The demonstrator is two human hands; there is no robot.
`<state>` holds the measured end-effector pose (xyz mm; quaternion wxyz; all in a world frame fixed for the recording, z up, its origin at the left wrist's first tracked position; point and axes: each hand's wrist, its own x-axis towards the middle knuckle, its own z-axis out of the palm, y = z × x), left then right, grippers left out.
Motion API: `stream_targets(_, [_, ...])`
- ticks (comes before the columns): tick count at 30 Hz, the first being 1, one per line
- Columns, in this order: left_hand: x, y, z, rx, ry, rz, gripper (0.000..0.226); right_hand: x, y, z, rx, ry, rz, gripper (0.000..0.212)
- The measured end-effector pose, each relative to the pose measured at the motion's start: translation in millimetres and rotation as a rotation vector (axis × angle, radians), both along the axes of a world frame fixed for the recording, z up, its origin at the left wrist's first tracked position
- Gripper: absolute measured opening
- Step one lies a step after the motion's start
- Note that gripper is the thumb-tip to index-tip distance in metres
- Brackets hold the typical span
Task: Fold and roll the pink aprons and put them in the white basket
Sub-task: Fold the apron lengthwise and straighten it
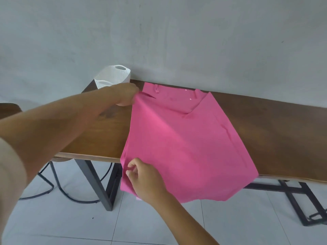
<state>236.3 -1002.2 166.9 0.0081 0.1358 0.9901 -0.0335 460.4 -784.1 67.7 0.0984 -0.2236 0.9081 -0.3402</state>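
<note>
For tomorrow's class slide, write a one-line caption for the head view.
Left hand and right hand pinch one edge of a pink apron draped over a wooden table, white basket beyond.

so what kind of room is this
Probably a plain indoor workroom, maybe at home: bare grey wall, white tiled floor, and a long wooden table on black metal legs with a pink apron laid across it.
</note>
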Motion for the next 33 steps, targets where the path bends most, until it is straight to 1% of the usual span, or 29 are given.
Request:
stream_targets(3, [21,3,0,0.019,-0.064,0.032,0.029,1,1,-9,0.053,-0.016,0.029,0.023])
stream_targets(6, [37,-3,-16,0.042,-0.094,0.045,0.037,1,9,-13,0.082,-0.007,0.030,0.024])
stream_targets(14, [53,-11,-62,0.146,-0.090,0.000,0.029,-14,42,-9,0.154,0.029,-0.025,0.024])
stream_targets(21, [52,3,-80,0.238,-0.100,-0.014,0.034,-34,76,4,0.215,0.046,-0.093,0.022])
stream_targets(24, [47,21,-88,0.298,-0.101,-0.022,0.044,-45,94,9,0.256,0.070,-0.117,0.019])
stream_targets(27, [41,43,-102,0.343,-0.113,-0.013,0.058,-58,112,12,0.279,0.086,-0.150,0.021])
stream_targets(30, [31,69,-116,0.346,-0.120,-0.012,0.068,-74,129,11,0.285,0.096,-0.168,0.020])
stream_targets(33, [13,93,-119,0.326,-0.096,-0.027,0.071,-94,143,9,0.285,0.106,-0.172,0.018])
